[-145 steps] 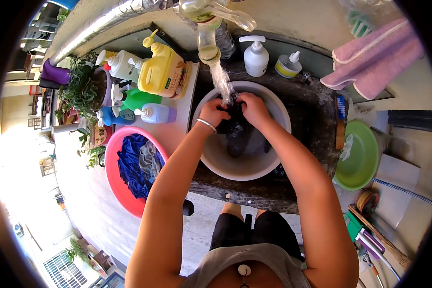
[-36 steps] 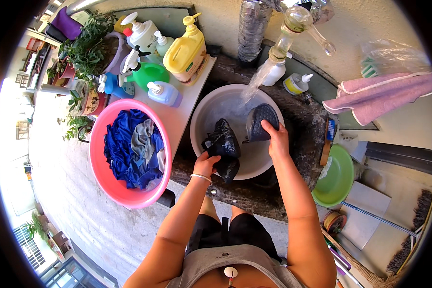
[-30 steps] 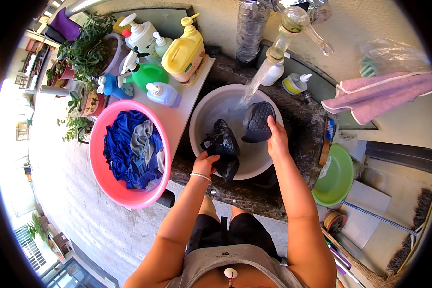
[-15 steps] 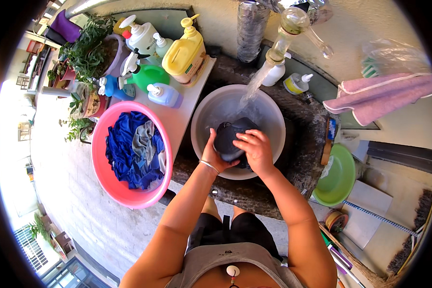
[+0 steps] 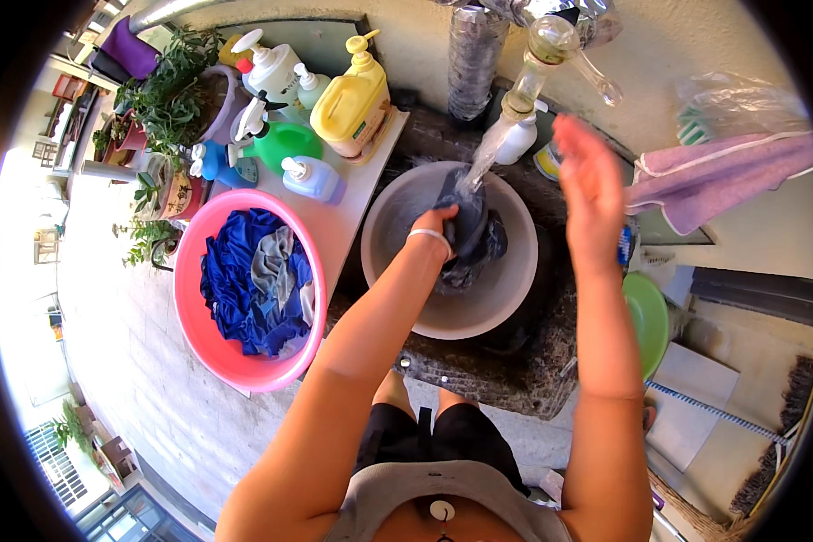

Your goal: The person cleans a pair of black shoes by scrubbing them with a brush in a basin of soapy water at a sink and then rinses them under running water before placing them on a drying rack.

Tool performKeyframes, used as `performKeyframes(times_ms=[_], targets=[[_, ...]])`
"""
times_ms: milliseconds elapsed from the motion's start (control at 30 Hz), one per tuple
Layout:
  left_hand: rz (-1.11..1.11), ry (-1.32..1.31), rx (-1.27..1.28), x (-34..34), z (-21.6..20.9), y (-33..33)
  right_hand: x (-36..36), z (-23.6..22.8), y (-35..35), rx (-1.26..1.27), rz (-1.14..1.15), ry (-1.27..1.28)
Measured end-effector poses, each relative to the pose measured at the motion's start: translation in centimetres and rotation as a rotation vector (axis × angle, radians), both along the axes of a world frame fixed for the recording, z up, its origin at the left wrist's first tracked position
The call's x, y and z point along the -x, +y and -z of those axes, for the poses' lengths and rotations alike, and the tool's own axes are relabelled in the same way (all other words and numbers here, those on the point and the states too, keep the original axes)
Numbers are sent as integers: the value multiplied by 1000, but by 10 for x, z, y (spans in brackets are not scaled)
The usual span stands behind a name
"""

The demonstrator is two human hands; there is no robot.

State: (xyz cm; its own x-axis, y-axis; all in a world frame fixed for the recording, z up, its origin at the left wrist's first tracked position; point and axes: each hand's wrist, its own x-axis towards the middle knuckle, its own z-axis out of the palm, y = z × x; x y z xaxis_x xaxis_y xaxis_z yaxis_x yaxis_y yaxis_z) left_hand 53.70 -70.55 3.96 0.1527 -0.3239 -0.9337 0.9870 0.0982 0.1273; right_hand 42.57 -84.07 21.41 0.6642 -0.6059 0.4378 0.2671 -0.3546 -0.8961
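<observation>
My left hand (image 5: 440,228) grips a dark wet cloth item (image 5: 466,226) with a smooth, stiff-looking panel; its exact kind is unclear. Its upper end sits under the water stream (image 5: 488,158) running from the tap (image 5: 535,68). The rest droops, crumpled, into a pale grey basin (image 5: 506,294) that stands in a dark stone sink (image 5: 551,361). Raised to the right of the basin and below the tap's lever, my right hand (image 5: 591,185) holds nothing. Its fingers are stretched out and slightly blurred, and it partly covers a small bottle with a yellow label (image 5: 546,161).
A pink tub (image 5: 186,303) with blue and grey clothes (image 5: 244,280) stands at the left. Behind it, a ledge bears a yellow pump bottle (image 5: 348,108), a green spray bottle (image 5: 285,144) and several others. A pink towel (image 5: 723,181) hangs at the right, above a green basin (image 5: 649,325).
My right hand has let go of the dark cloth and risen toward the upper right. My left hand has moved the cloth up and forward, under the running water.
</observation>
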Motion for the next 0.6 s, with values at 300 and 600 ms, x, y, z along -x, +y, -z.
performKeyframes(times_ms=[300, 600], targets=[[89, -143, -181, -8, 39, -32, -89, -114, -40, -129, -727, -19], [983, -1113, -331, 54, -9, 8, -95, -107, 29, 276, 213, -207]])
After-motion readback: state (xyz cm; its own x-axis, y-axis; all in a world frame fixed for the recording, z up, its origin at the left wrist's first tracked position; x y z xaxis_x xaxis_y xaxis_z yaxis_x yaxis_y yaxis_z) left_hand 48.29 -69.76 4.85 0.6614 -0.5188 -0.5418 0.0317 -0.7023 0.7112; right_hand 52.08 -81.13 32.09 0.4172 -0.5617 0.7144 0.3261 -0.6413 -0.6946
